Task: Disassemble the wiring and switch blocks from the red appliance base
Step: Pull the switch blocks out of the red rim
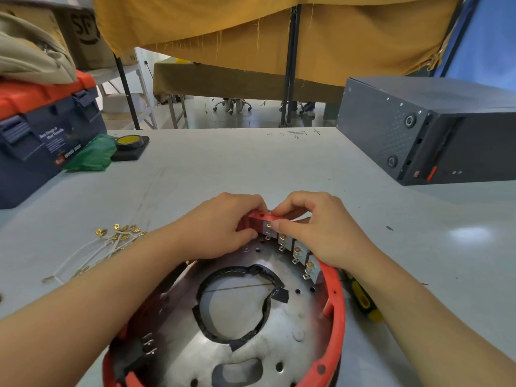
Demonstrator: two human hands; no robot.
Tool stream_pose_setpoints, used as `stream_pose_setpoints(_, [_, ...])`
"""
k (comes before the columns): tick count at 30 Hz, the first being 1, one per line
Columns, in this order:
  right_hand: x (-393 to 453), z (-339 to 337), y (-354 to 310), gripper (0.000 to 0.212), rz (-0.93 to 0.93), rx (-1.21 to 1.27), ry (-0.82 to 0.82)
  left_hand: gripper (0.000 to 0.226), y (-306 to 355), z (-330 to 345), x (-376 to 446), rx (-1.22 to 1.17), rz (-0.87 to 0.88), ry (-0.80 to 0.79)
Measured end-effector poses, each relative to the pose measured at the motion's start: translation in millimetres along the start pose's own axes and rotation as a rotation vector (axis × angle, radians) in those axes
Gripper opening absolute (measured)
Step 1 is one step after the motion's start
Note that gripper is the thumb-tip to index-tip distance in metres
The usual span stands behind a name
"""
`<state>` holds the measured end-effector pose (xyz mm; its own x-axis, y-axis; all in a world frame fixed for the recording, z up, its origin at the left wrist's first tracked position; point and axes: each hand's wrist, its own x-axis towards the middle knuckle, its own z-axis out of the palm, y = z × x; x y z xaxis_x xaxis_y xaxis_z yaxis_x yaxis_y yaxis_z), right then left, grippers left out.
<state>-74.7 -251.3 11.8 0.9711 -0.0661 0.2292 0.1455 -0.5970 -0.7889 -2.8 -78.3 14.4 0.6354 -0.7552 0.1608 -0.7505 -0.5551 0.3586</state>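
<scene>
The round red plastic base (336, 297) is gripped at its far rim by the left hand (223, 227); beside it, a boxy grey switch block (268, 229) is pinched by the right hand (315, 227), pale wires (111, 241) heaped left

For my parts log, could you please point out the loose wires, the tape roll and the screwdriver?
loose wires (111, 241), head view, white leads.
tape roll (129, 141), head view, yellow core.
screwdriver (363, 298), head view, yellow handle.

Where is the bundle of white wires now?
The white wires lie loose on the grey table, left of the red base, beside the left forearm.
</scene>
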Motion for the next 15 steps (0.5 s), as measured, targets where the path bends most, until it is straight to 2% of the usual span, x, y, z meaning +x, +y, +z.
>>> stream_pose_setpoints(5, [0.2,-0.3,1.6,0.005,-0.004,-0.001,-0.004,0.015,2.5,5.1,2.8,-0.005,0.006,0.078])
stream_pose_setpoints(15, [-1.0,0.8,3.2,0.005,0.002,0.011,0.000,0.020,4.8,9.0,1.0,0.095,0.033,0.101])
